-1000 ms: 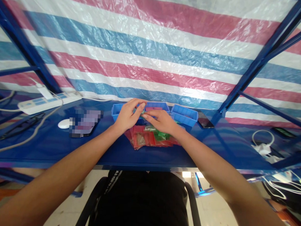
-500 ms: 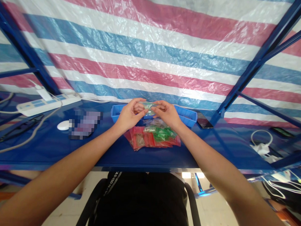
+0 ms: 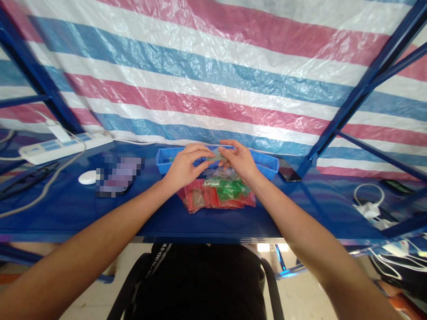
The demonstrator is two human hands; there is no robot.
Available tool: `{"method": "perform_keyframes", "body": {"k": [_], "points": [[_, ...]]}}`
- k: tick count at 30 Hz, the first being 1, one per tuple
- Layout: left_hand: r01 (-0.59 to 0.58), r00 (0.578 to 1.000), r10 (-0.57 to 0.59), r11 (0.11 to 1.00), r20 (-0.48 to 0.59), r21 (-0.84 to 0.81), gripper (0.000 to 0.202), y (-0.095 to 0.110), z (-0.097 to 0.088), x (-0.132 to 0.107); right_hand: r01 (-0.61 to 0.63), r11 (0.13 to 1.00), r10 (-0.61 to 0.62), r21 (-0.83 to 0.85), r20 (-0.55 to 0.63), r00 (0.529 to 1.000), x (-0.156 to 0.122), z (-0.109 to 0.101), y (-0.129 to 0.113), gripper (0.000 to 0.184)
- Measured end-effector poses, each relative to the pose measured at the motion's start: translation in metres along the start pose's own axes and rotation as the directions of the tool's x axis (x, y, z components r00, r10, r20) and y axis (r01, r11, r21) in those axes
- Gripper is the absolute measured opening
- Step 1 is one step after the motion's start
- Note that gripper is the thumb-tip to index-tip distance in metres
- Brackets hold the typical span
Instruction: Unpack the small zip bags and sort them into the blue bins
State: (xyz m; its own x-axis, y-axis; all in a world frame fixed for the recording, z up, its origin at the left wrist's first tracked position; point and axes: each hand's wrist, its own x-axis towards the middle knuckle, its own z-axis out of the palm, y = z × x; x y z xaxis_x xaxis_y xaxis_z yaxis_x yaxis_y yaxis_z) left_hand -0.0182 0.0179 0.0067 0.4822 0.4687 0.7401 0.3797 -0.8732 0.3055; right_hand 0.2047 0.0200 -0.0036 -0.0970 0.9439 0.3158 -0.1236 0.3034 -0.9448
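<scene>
My right hand (image 3: 239,158) pinches a small clear plastic bag (image 3: 220,153) with pale greenish contents too blurred to name. Facing it, my left hand (image 3: 190,165) curves its thumb and fingers around the bag's left edge. Both hands are over a blue plastic bin (image 3: 265,165), which they partly hide. Below them lies a heap of small zip bags: red-edged bags (image 3: 198,199) underneath, green bags (image 3: 231,189) on top, and clear bags (image 3: 222,173) toward the bin.
A dark phone (image 3: 289,169) lies right of the bin. On the left of the blue table (image 3: 155,221) are a white mouse (image 3: 88,177), a pixelated object (image 3: 120,176), a power strip (image 3: 67,147) and cables. A white charger (image 3: 369,210) is at right. Striped sheeting (image 3: 202,75) hangs behind.
My left hand has turned and its fingers have spread from their closer grip on the bag. My right hand has lifted its index finger, and the bag has tilted.
</scene>
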Motion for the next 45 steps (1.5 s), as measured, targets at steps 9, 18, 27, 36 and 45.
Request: {"method": "perform_keyframes", "body": {"k": [9, 18, 27, 36, 45], "points": [[0.254, 0.963, -0.264, 0.956, -0.057, -0.148, 0.038, -0.003, 0.003, -0.004, 0.206, 0.966, -0.193, -0.157, 0.091, 0.977, -0.008, 0.004, -0.01, 0.04], [0.068, 0.997, -0.07, 0.994, -0.012, -0.087, 0.052, 0.005, 0.0, 0.0, 0.089, 0.995, -0.09, -0.05, -0.011, 0.996, 0.0, -0.004, 0.002, 0.051], [0.126, 0.991, -0.125, 0.992, -0.052, 0.016, 0.028, 0.0, 0.0, -0.003, 0.009, 1.0, -0.01, 0.023, 0.05, 0.999, -0.002, 0.002, -0.003, 0.046], [0.268, 0.953, -0.293, 0.932, -0.073, -0.244, 0.045, -0.005, 0.006, -0.003, 0.093, 0.991, -0.08, -0.094, 0.135, 0.988, -0.009, 0.002, -0.015, 0.048], [0.035, 0.999, -0.033, 0.995, 0.019, -0.097, 0.056, 0.006, 0.002, -0.001, 0.042, 0.998, -0.041, -0.039, 0.011, 0.999, -0.001, -0.005, -0.001, 0.057]]}}
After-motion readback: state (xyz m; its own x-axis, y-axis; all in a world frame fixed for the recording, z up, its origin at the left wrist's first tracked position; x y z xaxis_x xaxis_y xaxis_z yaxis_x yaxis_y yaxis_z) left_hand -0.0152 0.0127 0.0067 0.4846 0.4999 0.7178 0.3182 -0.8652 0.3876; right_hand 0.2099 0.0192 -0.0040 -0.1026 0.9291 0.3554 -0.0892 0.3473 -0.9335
